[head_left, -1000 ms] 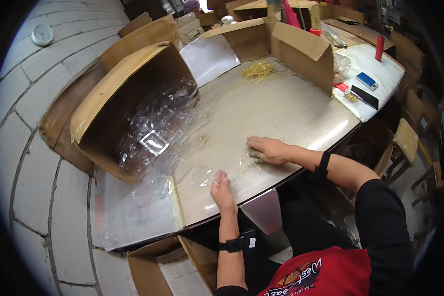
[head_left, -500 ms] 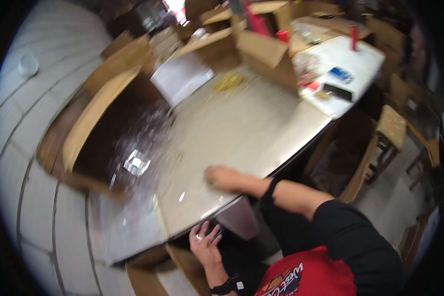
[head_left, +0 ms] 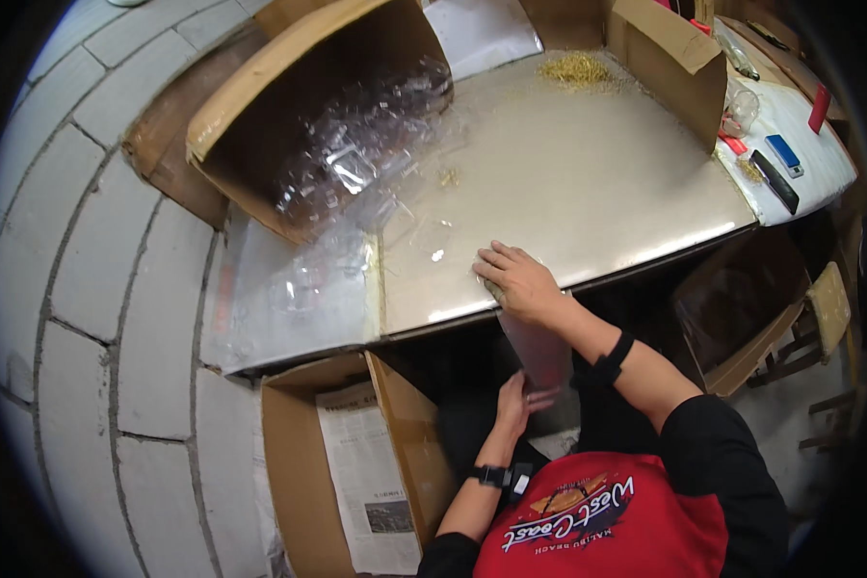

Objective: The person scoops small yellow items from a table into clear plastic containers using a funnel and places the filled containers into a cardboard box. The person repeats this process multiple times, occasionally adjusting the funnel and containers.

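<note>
My right hand (head_left: 522,281) rests at the front edge of the metal tabletop (head_left: 588,183), its fingers bent down over something small and dull gold-brown that is mostly covered. Under it, a translucent pinkish plastic piece (head_left: 539,352) hangs down from the edge. My left hand (head_left: 516,403) is below the tabletop, at the lower end of that plastic, its fingers stretched toward it. Clear plastic pieces (head_left: 352,166) spill from a tipped cardboard box (head_left: 250,82) onto the left of the table. A pile of thin gold-coloured pieces (head_left: 576,67) lies at the back, with a few more (head_left: 450,176) nearer.
An open carton (head_left: 395,414) with newspaper (head_left: 366,472) inside stands below the table at left. A white side surface (head_left: 824,178) at right bears a black phone-like object (head_left: 775,181), a blue item (head_left: 785,154) and a red cylinder (head_left: 819,109). A wooden stool (head_left: 828,308) stands right.
The view has turned and steadied, so the table appears farther up and right. My left hand has moved from beside the hanging plastic to its lower end. My right hand is now at the table edge.
</note>
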